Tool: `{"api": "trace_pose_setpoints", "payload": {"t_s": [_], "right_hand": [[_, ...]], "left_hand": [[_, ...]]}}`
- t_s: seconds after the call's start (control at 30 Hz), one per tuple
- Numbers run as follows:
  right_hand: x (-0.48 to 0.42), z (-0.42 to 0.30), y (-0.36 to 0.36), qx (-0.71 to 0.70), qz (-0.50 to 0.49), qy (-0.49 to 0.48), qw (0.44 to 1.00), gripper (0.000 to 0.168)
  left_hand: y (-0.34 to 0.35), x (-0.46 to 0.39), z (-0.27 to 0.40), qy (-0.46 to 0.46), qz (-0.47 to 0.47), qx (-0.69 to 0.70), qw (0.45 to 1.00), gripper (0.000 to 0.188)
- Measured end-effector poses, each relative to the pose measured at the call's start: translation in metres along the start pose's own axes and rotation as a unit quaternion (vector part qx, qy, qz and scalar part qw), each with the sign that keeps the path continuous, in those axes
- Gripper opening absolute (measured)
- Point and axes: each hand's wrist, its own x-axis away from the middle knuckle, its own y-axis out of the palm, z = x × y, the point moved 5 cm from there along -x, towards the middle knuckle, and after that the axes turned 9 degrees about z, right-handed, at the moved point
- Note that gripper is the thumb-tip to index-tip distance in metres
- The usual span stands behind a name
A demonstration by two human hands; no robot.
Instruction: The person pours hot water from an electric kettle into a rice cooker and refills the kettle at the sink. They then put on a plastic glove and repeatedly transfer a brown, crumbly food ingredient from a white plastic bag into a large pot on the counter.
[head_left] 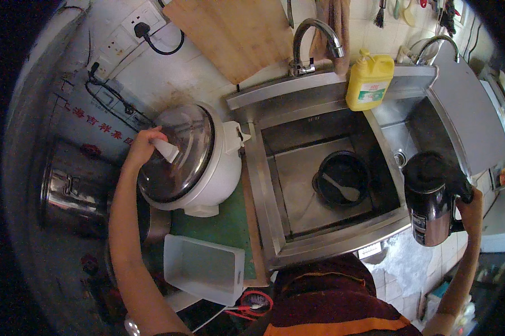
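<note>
My left hand (145,146) grips the white handle (166,150) of the shiny domed lid (189,143) on a large white rice cooker (225,176). At the right, my right hand (471,208) holds the handle of a dark insulated jug (429,210) with a black top, over the front edge by the smaller sink. Between the two hands is a steel sink (294,176); in it stands a black pot (344,161) with a pale spoon or rice paddle (347,191) inside.
A yellow detergent jug (372,80) stands on the divider between the sinks, near a curved chrome tap (315,25). A wooden board (235,38) leans on the wall. A translucent plastic bin (204,264) sits before the cooker. Metal pots (74,189) stand at the left.
</note>
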Motion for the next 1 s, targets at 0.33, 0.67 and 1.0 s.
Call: {"api": "trace_pose_setpoints", "payload": {"t_s": [0.33, 0.67, 1.0], "right_hand": [[0.002, 0.004, -0.001, -0.001, 0.054, -0.029, 0.998, 0.025], [0.002, 0.015, 0.0, -0.059, -0.004, 0.022, 0.998, 0.027], [0.004, 0.04, -0.028, -0.018, 0.001, 0.093, 0.996, 0.026]], "left_hand": [[-0.01, 0.009, 0.011, 0.016, 0.006, -0.059, 0.998, 0.041], [-0.013, -0.005, -0.003, -0.079, -0.06, -0.05, 0.994, 0.042], [-0.01, 0.01, -0.025, -0.067, 0.013, -0.037, 0.997, 0.045]]}}
